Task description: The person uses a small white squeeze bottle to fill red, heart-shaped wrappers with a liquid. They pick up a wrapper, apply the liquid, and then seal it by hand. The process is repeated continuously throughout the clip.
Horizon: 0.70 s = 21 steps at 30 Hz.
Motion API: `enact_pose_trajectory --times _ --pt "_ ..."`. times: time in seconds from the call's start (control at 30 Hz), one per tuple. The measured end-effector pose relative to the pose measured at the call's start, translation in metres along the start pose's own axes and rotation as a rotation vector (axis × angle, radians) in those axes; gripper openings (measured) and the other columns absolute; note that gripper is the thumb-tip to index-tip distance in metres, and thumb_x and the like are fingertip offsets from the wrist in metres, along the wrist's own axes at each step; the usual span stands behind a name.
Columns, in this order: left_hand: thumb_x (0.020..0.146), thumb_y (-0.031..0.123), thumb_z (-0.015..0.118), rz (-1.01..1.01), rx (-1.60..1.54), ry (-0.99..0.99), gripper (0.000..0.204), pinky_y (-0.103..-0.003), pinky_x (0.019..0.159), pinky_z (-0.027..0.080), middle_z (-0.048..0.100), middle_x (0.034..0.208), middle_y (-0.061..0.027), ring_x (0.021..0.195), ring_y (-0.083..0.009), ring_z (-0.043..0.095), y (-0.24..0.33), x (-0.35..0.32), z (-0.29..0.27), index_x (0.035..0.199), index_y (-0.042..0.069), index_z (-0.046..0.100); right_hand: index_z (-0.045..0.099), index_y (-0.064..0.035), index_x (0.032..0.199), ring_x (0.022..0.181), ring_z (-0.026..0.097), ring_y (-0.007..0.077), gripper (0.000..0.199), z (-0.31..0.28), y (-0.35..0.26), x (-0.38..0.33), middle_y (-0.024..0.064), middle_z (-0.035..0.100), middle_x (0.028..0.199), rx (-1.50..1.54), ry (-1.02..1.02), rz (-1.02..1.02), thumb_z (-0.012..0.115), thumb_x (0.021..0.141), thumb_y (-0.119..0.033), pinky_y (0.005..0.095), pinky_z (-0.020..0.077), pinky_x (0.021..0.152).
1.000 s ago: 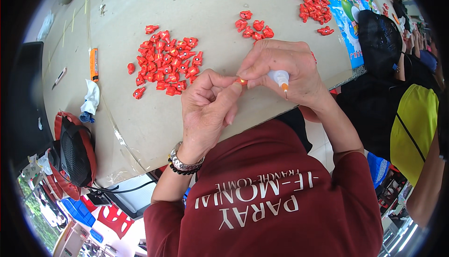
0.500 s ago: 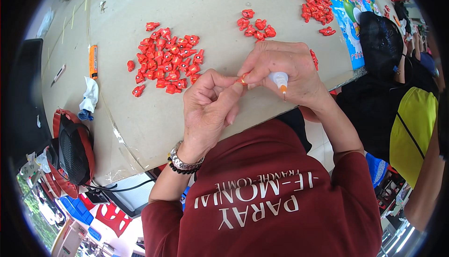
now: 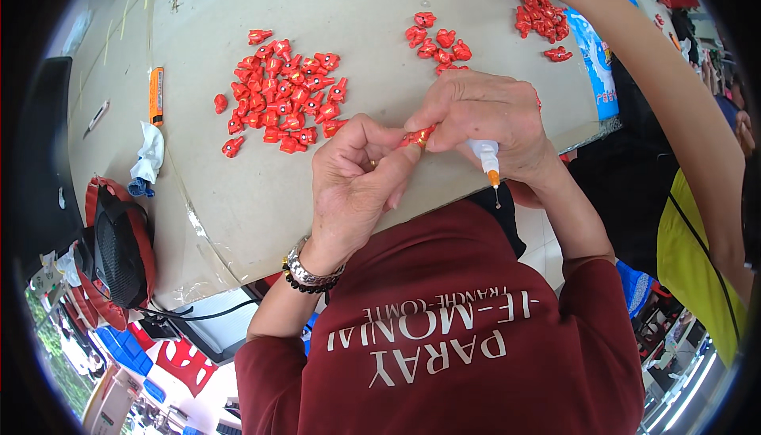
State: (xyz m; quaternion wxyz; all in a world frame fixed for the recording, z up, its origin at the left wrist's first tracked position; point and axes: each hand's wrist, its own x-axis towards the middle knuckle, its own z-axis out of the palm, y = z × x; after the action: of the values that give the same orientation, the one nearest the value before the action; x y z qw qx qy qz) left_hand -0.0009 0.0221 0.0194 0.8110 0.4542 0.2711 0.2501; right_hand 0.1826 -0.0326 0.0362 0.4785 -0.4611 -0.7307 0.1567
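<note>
While both hands sit together over the near edge of the desk (image 3: pixel 380 43) in the head view, the small red piece (image 3: pixel 420 135) shows more of its surface than it did half a second ago, when less of it stuck out between the fingertips. It has also shifted slightly to the right. The right hand (image 3: pixel 495 122) has turned a little, so the white bottle (image 3: pixel 485 152) tucked in it points lower, its orange tip and thin needle (image 3: pixel 497 196) aimed toward the person's body. A tiny drop seems to hang at the needle's end. New since then is a co-worker's arm (image 3: pixel 658 70), which crosses from the right edge to the far pile (image 3: pixel 543 23) and covers part of the blue sheet (image 3: pixel 598 66). The near pile (image 3: pixel 285 94) and the small cluster (image 3: pixel 440 43) keep their arrangement.

The piece is glossy red with gold marks, and lies slantwise between the hands. The left hand (image 3: pixel 353 173) pinches one end between thumb and forefinger; the right hand grips the other end with its fingertips, the bottle held in the same hand. Fingers hide the piece's full outline. Similar red pieces in the near pile bear gold marks and dark, white-ringed dots.
</note>
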Motion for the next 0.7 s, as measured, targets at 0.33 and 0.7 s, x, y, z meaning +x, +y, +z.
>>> enact_pose_trajectory --times 0.33,0.7 --pt "0.087 -0.004 0.059 0.002 -0.021 0.006 0.006 -0.018 0.039 0.027 0.055 0.06 0.0014 0.045 -0.0002 0.041 -0.0012 0.0004 0.0 0.088 0.001 0.056 0.059 -0.0056 0.066 0.065 0.063 0.0209 0.015 -0.0006 -0.0024 0.0008 0.0085 0.066 0.075 -0.013 -0.008 0.018 0.072 0.062 -0.001 0.0299 0.0485 0.056" --pt "0.087 -0.002 0.058 -0.029 -0.048 0.007 0.004 -0.018 0.038 0.026 0.054 0.059 0.0013 0.044 -0.0003 0.04 -0.0001 0.0017 0.0004 0.088 0.001 0.056 0.059 -0.0062 0.068 0.068 0.063 0.0206 0.016 -0.0019 -0.0016 0.0014 0.0074 0.066 0.077 0.045 -0.041 0.085 0.073 0.062 0.0 0.0291 0.0484 0.057"
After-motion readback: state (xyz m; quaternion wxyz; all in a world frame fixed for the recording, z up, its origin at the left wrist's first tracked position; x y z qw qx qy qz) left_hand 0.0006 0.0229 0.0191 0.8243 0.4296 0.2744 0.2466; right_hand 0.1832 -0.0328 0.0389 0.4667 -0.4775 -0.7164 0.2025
